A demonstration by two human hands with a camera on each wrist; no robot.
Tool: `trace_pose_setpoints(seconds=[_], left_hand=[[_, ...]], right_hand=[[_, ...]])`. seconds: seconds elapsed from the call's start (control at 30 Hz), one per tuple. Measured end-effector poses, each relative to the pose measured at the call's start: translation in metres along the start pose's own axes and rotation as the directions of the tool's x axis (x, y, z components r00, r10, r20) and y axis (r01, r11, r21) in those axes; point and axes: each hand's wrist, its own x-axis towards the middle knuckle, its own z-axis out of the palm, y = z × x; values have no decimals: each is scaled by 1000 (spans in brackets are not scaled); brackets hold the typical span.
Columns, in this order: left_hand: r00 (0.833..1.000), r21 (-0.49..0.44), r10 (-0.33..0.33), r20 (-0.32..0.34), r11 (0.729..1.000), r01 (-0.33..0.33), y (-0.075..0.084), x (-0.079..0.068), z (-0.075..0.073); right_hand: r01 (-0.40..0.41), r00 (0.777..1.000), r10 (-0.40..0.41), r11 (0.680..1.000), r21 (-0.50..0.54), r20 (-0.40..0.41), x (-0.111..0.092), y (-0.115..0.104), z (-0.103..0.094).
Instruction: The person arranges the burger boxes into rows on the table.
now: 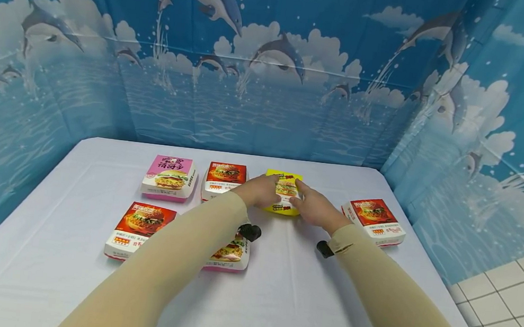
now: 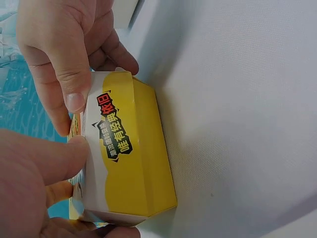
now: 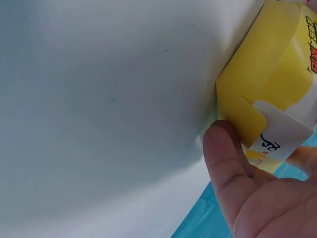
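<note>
A yellow burger box [image 1: 286,204] with a burger picture on its lid sits toward the back of the white table, and both hands grip it. My left hand [image 1: 261,191] holds its left side, and my right hand [image 1: 315,207] holds the right. In the left wrist view the thumbs of the left hand [image 2: 37,166] and right hand [image 2: 59,37] press the top edge of the yellow box [image 2: 126,163], fingers around its ends. From the right wrist, fingers of the right hand [image 3: 270,201] lie against the side and lower edge of the box [image 3: 262,74].
Left of the hands stand a pink burger box [image 1: 170,179] and a red one [image 1: 224,174]. Nearer are another red box [image 1: 140,225] and a pink-based box [image 1: 233,256], partly behind my left forearm. A red box [image 1: 375,220] stands at right. A dolphin curtain [image 1: 257,115] hangs behind.
</note>
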Motion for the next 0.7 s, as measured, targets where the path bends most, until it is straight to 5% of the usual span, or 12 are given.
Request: trace_pose_setpoints(seconds=[0.7], left_hand=[[999,8,-21,-40,1000,21,0,-4,1]], right_hand=[[21,997,-21,1000,-5,72,9,0,-8]])
